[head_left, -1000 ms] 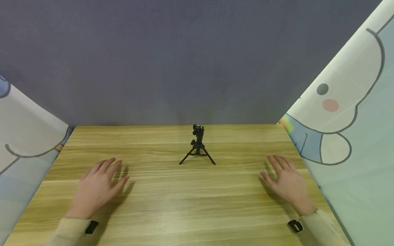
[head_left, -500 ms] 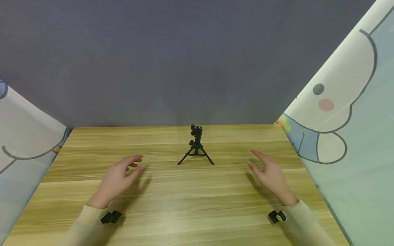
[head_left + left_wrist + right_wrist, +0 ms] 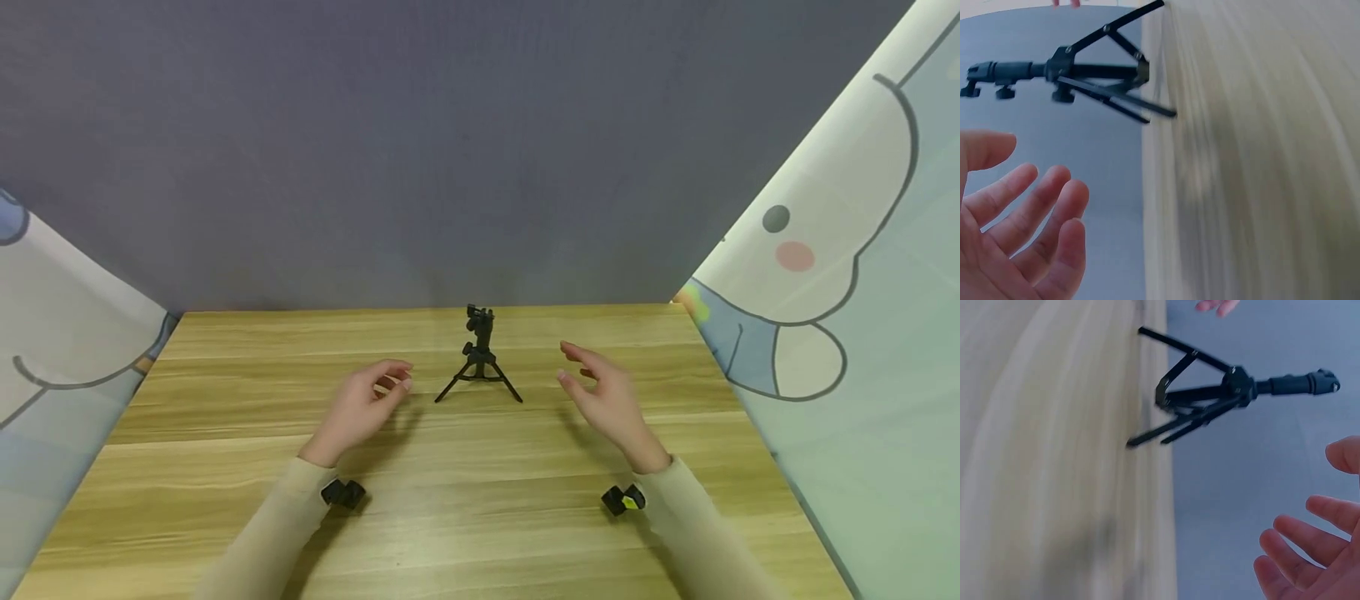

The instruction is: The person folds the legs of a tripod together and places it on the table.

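Observation:
A small black tripod (image 3: 481,354) stands upright on the wooden table (image 3: 450,500), its legs spread. My left hand (image 3: 363,408) is to its left, apart from it, with fingers loosely bent and nothing held. To the tripod's right, my right hand (image 3: 607,404) hovers over the table, also apart and holding nothing. The left wrist view shows the tripod (image 3: 1094,72) beyond the spread, relaxed fingers (image 3: 1035,209) of that hand. In the right wrist view the tripod's legs and column (image 3: 1241,386) appear ahead of the loosely bent right fingers (image 3: 1310,540).
A dark grey panel (image 3: 450,167) rises along the table's far edge. Printed cartoon sheets (image 3: 847,292) flank the table on the right, with another sheet (image 3: 67,308) on the left. Each wrist carries a small black device (image 3: 343,493).
Both hands have moved inward toward the tripod, the left going right and the right going left. Their fingers have gone from spread to more bent. The tripod has stayed in place.

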A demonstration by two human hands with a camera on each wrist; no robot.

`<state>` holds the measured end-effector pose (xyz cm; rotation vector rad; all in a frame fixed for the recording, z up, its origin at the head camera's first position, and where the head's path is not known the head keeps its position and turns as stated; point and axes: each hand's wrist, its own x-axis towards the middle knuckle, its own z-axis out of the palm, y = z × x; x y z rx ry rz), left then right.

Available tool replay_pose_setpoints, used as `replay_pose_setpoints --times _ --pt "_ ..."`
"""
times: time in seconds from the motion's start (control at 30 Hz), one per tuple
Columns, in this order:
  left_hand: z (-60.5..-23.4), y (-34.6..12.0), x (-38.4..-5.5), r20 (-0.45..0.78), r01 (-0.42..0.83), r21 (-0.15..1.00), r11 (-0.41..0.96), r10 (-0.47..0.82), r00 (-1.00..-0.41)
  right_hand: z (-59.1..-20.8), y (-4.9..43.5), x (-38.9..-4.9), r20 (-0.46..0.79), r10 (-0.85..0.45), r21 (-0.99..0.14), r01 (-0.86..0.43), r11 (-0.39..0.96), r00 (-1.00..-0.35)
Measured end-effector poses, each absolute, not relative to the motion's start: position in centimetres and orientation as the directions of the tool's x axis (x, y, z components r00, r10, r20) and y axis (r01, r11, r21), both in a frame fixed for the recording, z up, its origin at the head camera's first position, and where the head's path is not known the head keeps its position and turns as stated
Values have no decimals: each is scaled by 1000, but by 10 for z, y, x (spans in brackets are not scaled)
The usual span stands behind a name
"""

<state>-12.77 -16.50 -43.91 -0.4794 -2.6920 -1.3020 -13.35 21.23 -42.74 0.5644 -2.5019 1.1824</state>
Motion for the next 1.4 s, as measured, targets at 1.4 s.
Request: replay_pose_setpoints --times 1.4 --pt "-467 -82 -158 309 336 705 624 156 -938 -355 95 -157 471 -162 -844 -496 204 -867"
